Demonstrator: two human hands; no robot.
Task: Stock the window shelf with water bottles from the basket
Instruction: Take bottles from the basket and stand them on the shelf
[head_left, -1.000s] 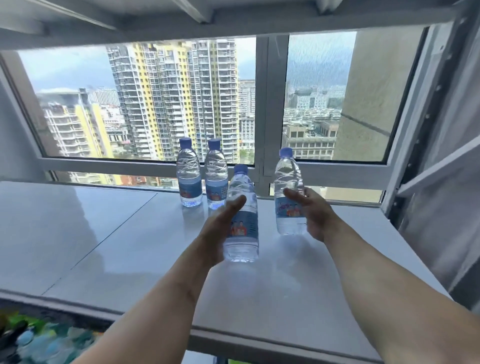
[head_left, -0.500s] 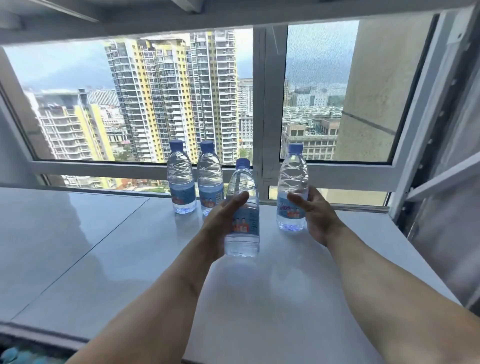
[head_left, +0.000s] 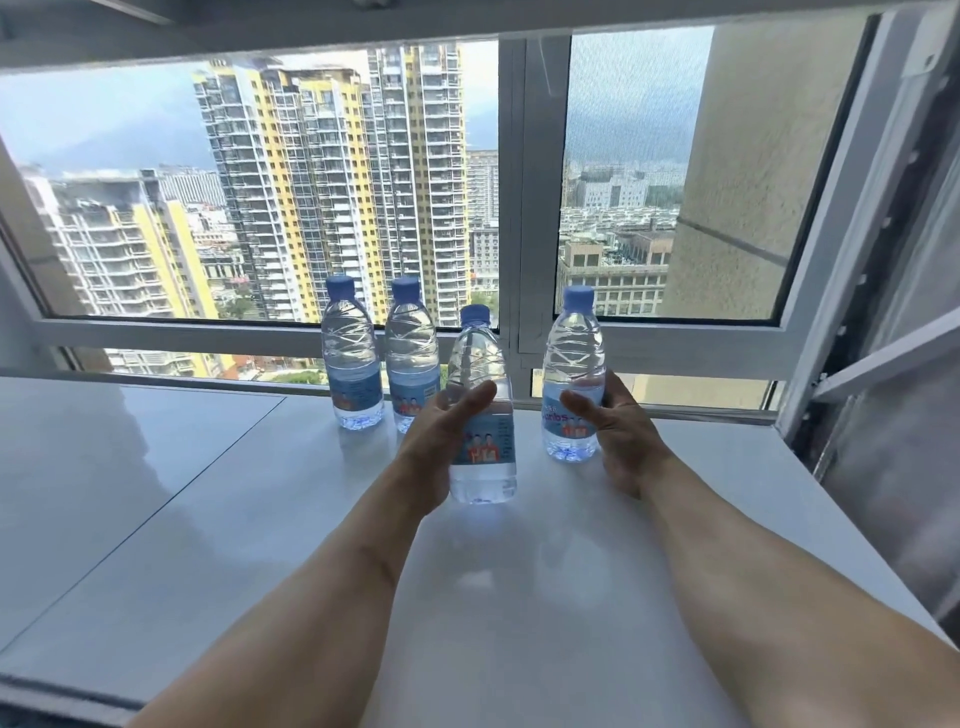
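Several clear water bottles with blue caps and blue labels stand on the white window shelf. Two bottles stand side by side close to the window. My left hand grips a third bottle, which stands upright on the shelf in front of them. My right hand grips a fourth bottle, upright near the window frame's centre post. The basket is out of view.
The window frame runs along the back of the shelf. An opened window sash and metal rail stand at the right. The shelf's front edge shows at the bottom left.
Both hands have pushed their bottles farther back toward the window. The camera has moved forward, and the basket at the bottom left has dropped out of view.
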